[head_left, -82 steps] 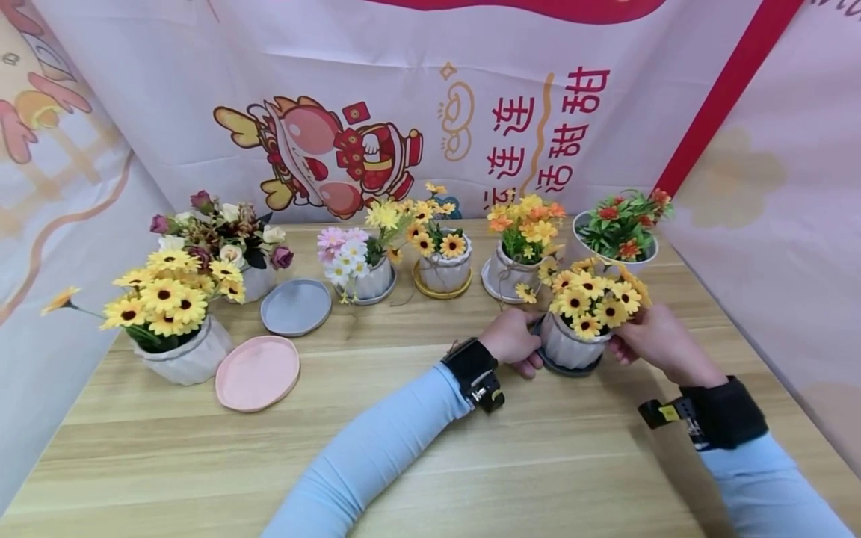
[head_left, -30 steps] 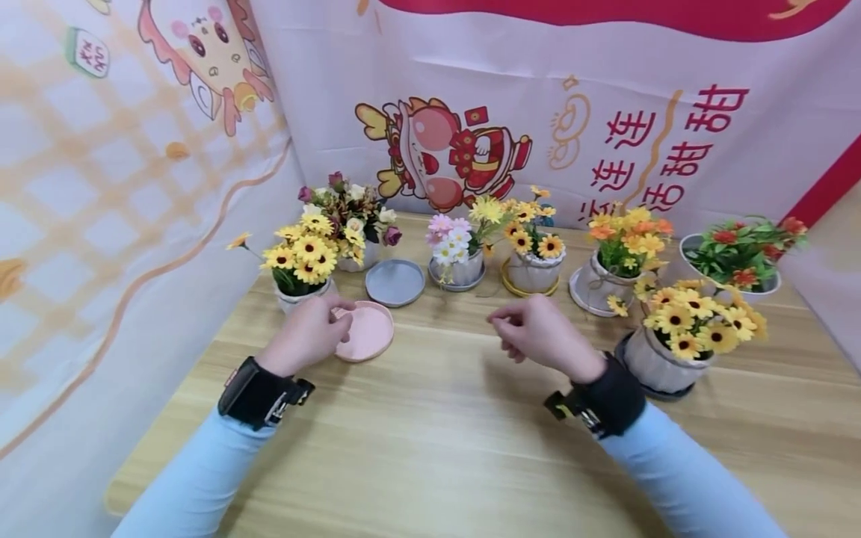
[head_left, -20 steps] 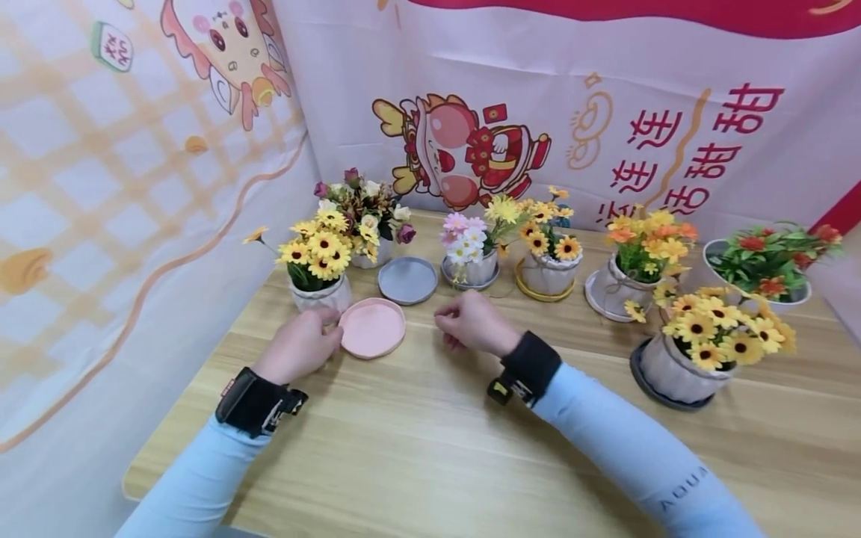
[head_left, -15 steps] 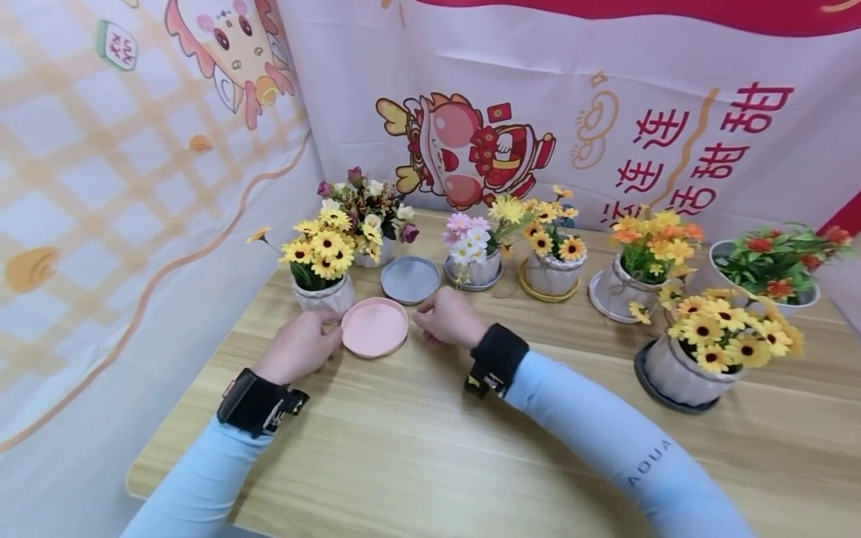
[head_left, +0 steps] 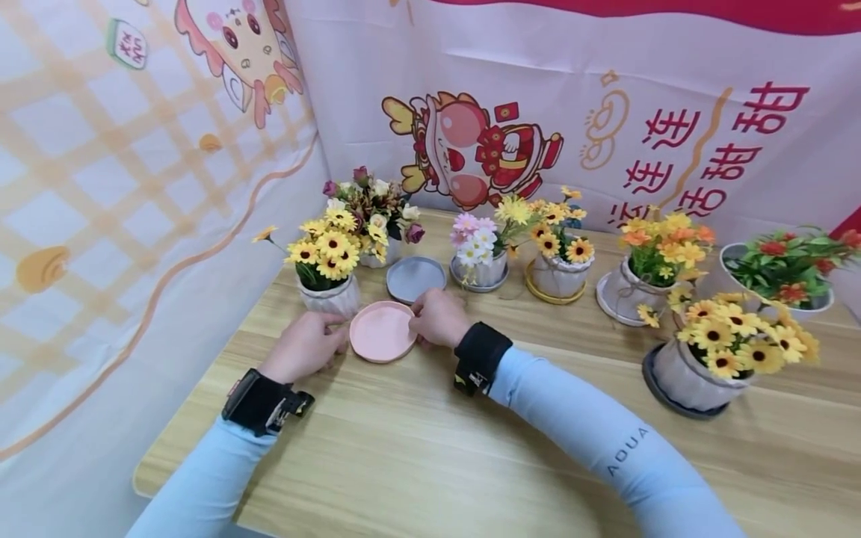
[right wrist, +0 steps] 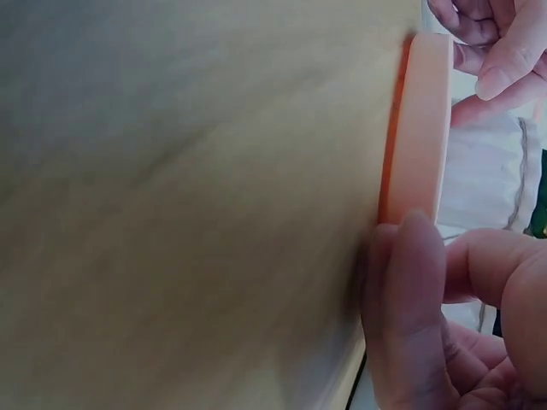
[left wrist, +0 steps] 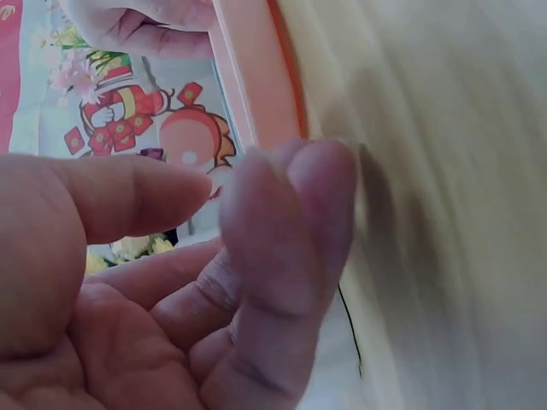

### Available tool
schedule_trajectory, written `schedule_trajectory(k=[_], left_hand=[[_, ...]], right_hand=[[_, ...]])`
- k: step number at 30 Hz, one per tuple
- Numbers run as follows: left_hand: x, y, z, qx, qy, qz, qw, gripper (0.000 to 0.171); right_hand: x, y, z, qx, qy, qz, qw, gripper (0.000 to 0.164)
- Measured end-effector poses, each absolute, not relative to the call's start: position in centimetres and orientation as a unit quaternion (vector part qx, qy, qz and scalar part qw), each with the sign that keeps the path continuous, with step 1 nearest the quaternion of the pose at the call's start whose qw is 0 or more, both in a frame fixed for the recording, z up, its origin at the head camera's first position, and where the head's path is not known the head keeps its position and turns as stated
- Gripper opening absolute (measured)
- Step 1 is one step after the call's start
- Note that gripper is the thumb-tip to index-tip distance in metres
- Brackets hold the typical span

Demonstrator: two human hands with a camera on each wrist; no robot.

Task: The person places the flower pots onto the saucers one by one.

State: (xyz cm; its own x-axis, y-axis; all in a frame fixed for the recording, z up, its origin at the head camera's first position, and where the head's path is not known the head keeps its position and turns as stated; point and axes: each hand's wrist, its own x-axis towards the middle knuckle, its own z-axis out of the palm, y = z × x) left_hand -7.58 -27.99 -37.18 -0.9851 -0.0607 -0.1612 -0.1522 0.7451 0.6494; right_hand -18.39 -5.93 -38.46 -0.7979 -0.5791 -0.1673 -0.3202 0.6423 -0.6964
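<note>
A shallow pink saucer lies on the wooden table between my two hands. My right hand pinches its right rim, fingers outside and thumb over the edge in the right wrist view. On the saucer's other side, my left hand has its bent fingertips right at the rim; in the left wrist view its thumb stands apart from the fingers. Just behind the left hand is a white pot of yellow daisies. A grey-blue saucer lies behind the pink one, partly hidden by my right hand.
A pot of purple and cream roses stands at the back left. Several potted flowers on saucers line the back, with a red-flowered pot at far right. Nearer stands a yellow daisy pot on a dark saucer.
Both hands have left the daisy pot at the right and moved left to the pink saucer. My right hand has just reached its right rim. The head view has turned left.
</note>
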Motion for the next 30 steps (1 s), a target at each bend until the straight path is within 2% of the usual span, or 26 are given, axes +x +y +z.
schedule_trajectory(k=[14,17,22,30], left_hand=[[-10.7,-22.9,-36.8,0.001,0.884,0.453,0.111,0.033],[-11.4,-21.3,-36.6,0.025,0.871,0.474,0.125,0.033],[-12.7,-18.3,-36.8,0.059,0.856,0.493,0.142,0.033],[-14.6,-13.6,-38.0,0.097,0.850,0.485,0.183,0.033]], right_hand=[[-18.2,1.1,-36.7,-0.200,0.871,-0.398,0.207,0.027],[-18.1,3.3,-36.5,-0.191,0.874,-0.403,0.192,0.030],[-17.8,7.1,-36.5,-0.173,0.888,-0.394,0.161,0.029],[-17.5,12.5,-37.3,-0.140,0.896,-0.385,0.171,0.027]])
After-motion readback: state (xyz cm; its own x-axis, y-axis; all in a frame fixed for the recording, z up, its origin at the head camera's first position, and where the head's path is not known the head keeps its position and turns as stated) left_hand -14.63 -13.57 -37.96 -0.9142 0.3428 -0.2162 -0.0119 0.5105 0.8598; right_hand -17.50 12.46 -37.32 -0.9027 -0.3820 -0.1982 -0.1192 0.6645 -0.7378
